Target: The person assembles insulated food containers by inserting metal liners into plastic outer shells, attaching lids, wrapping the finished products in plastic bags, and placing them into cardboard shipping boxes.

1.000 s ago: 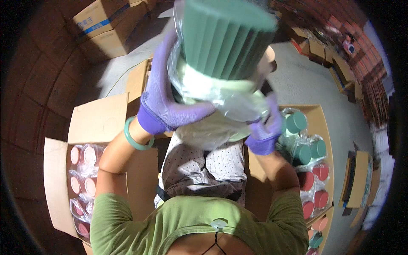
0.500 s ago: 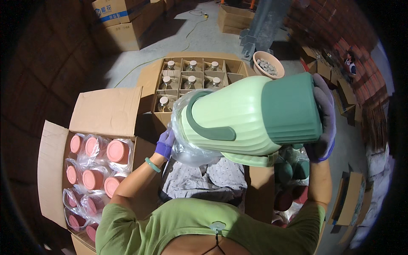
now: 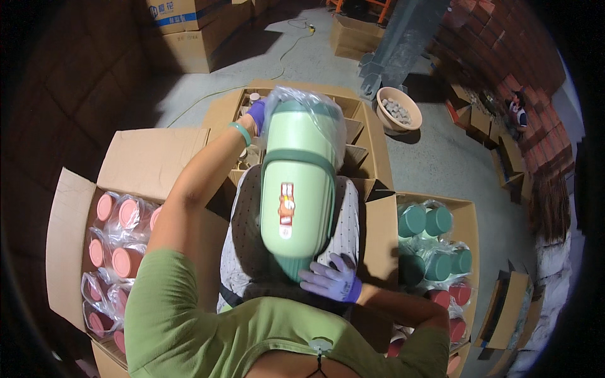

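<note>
— Where is your jug right now?

— Your pale green jug lies lengthwise over your lap, its top end pointing to twelve o'clock and its base toward six; a darker green handle runs down its upper side, with a small sticker in the middle.

— And your hands?

— Your right hand, in a purple glove, is at the six o'clock end with its fingers spread flat against the base; your left hand, also gloved in purple and wearing a green bangle at the wrist, sits at eleven o'clock from the jug, closed on the edge of the clear plastic bag that covers the jug's top; how tightly it pinches you cannot tell.

— What lies around you?

— At twelve o'clock an open divided box; at nine o'clock a box of pink jugs wrapped in plastic; at three o'clock a box of dark green jugs; at one o'clock a bowl on the concrete floor.
</note>
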The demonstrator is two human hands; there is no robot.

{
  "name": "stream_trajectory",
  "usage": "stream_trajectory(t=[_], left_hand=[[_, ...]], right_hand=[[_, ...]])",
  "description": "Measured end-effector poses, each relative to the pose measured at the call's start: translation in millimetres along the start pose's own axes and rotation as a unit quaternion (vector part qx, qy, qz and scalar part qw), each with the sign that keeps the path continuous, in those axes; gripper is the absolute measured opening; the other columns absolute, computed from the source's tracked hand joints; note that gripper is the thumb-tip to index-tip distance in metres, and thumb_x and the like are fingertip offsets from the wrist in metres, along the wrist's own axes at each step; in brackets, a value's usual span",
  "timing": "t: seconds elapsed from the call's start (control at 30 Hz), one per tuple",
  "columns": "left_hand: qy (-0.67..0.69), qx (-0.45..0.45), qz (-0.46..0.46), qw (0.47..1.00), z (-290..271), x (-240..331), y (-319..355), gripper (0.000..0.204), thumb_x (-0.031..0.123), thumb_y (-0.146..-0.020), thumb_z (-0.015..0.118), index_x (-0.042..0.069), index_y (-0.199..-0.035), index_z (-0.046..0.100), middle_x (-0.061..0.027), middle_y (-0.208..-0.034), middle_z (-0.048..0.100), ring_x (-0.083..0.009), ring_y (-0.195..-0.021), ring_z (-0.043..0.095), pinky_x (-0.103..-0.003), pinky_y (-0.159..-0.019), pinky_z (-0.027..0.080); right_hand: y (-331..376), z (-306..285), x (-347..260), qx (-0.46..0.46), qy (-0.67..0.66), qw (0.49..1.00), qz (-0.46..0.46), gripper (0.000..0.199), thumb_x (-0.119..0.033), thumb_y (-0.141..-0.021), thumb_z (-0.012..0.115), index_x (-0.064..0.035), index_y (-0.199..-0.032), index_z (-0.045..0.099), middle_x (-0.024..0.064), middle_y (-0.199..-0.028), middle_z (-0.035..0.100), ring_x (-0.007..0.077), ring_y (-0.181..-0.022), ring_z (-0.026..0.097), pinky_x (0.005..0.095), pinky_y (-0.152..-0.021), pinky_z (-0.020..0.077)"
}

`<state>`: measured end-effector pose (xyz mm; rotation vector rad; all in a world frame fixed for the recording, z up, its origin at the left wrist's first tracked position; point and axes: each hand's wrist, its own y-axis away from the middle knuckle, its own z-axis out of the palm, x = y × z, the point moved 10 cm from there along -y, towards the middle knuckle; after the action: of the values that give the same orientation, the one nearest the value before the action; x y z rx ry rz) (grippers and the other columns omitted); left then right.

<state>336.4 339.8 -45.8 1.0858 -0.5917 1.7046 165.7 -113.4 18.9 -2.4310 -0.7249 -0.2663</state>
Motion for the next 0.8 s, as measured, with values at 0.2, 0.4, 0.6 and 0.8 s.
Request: stream_trajectory(t=[0.2, 0.4, 0.6, 0.8], left_hand=[[0.050, -0.098, 0.007, 0.994, 104, 27, 22, 0.037, 0.038, -0.100, 0.053, 0.006, -0.110, 0.067, -0.0101, -0.105, 0.070, -0.0193, -0.085, 0.069, -0.033, -0.073, 0.059], [-0.008, 0.007, 0.044, 0.999, 99, 92, 94, 0.037, 0.032, -0.100, 0.051, 0.006, -0.123, 0.063, -0.0095, -0.114, 0.068, -0.0208, -0.102, 0.064, -0.034, -0.091, 0.053], [-0.236, -0.061, 0.198, 0.949, 105, 106, 130, 0.041, 0.026, -0.105, 0.036, 0.003, -0.133, 0.054, -0.0132, -0.130, 0.060, -0.0186, -0.119, 0.056, -0.034, -0.104, 0.044], [-0.335, 0.013, 0.195, 0.922, 93, 62, 100, 0.037, 0.016, -0.105, 0.032, -0.004, -0.115, 0.061, -0.0138, -0.113, 0.062, -0.0211, -0.104, 0.061, -0.032, -0.095, 0.047]], right_hand=[[-62, -35, 269, 0.156, -0.058, 0.943, 0.289, 0.056, -0.045, -0.094, 0.048, -0.0079, -0.136, 0.054, 0.0219, -0.149, 0.041, 0.0414, -0.137, 0.038, 0.0594, -0.113, 0.0254], [-84, 18, 310, 0.119, -0.148, 0.903, 0.386, 0.049, -0.039, -0.095, 0.050, -0.0077, -0.132, 0.057, 0.0198, -0.140, 0.048, 0.0375, -0.129, 0.046, 0.0528, -0.107, 0.0328], [-50, 51, 171, -0.040, -0.241, 0.940, 0.239, 0.042, -0.034, -0.096, 0.052, -0.0076, -0.128, 0.059, 0.0177, -0.131, 0.055, 0.0335, -0.122, 0.053, 0.0463, -0.102, 0.0402], [11, 78, 119, -0.541, -0.449, 0.708, 0.067, 0.035, -0.028, -0.096, 0.053, -0.0074, -0.124, 0.061, 0.0156, -0.121, 0.062, 0.0296, -0.114, 0.060, 0.0398, -0.097, 0.0476]])
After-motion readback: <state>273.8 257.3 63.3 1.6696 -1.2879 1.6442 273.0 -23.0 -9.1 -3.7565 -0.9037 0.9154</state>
